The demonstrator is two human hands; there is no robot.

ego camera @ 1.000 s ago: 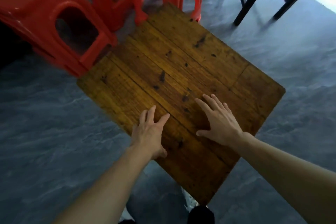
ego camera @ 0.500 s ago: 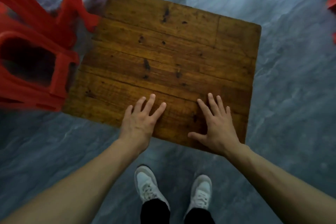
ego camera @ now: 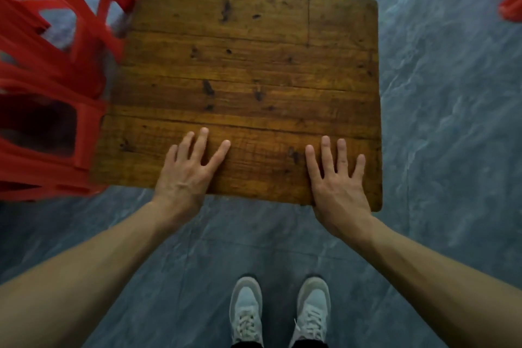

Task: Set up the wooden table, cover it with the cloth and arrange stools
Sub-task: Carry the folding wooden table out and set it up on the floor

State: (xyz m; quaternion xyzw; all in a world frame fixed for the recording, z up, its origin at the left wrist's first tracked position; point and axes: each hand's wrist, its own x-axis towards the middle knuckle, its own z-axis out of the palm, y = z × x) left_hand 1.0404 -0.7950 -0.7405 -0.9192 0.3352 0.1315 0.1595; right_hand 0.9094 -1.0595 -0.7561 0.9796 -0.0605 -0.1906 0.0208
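Both of our hands lie flat on the near edge of the wooden bench (ego camera: 248,70), fingers straight and spread: the left hand (ego camera: 187,175) near the middle of that edge, the right hand (ego camera: 337,181) towards its right corner. Red plastic stools (ego camera: 48,87) crowd against the bench's left side. Below, our grey shoes (ego camera: 279,309) stand on the grey floor (ego camera: 452,121).

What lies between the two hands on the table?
Only bare wood of the table, seen in the head view; nothing lies between the left hand and right hand.
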